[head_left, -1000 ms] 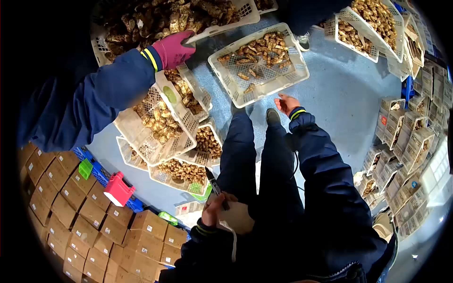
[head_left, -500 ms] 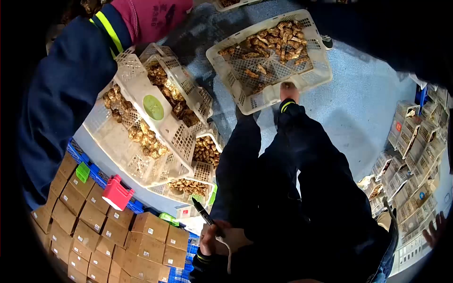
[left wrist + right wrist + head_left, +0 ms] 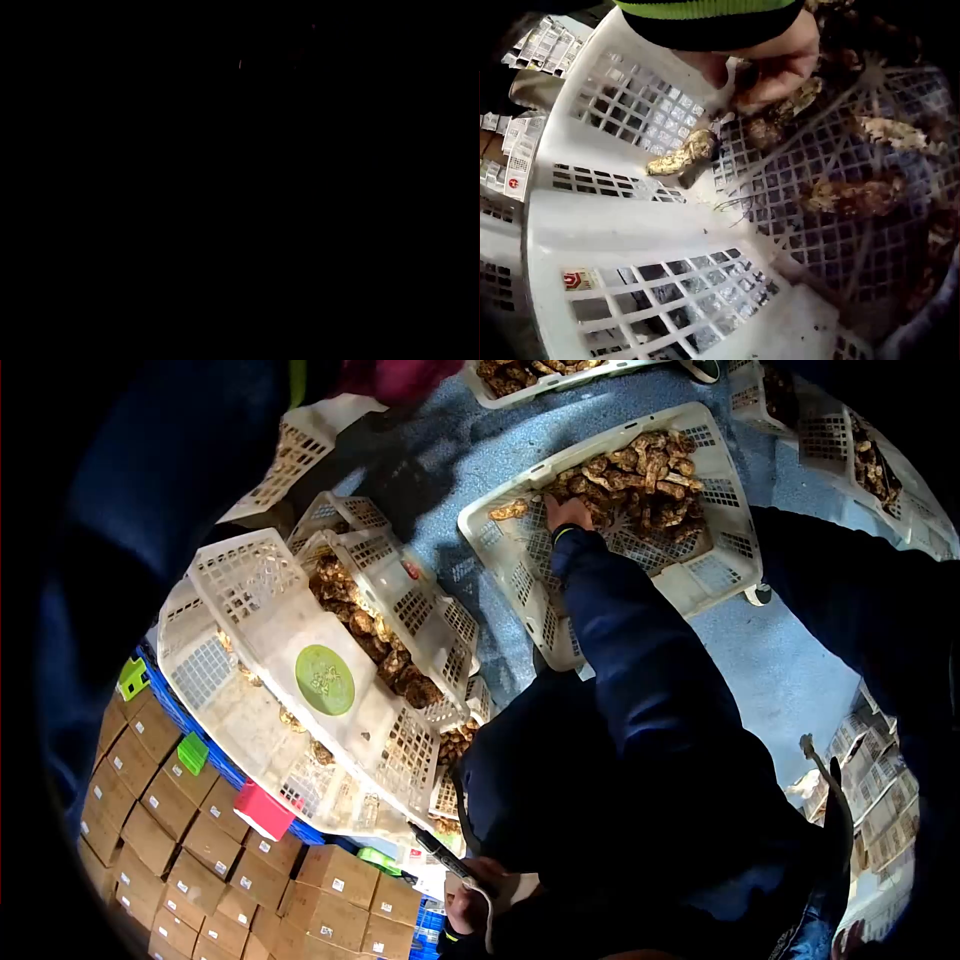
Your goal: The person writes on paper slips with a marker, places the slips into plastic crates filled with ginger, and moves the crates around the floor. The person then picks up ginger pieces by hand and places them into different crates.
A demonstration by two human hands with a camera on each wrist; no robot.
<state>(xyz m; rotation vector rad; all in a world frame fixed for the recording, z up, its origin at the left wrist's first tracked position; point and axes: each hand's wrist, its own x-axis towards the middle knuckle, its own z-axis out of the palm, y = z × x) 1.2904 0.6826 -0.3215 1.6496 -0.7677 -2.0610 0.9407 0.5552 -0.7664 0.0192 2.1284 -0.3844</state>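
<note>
My left hand holds a black marker pen low in the head view; a pale cord hangs beside it. The left wrist view is almost wholly black. My right hand reaches down inside a white plastic basket, at the edge of a heap of brown, knobbly mushroom-like pieces. In the right wrist view its curled fingers lie right beside one piece; I cannot tell if they grip it. A lone piece rests near the basket wall.
White baskets with more brown pieces are stacked at left, one bearing a green oval label. Cardboard boxes and a pink container stand beyond. Another person's dark sleeve and magenta glove cross the upper left.
My right hand has moved from beside the basket, over its near rim, to the pieces inside. The view has come closer to the basket. The magenta glove has shifted to the top edge.
</note>
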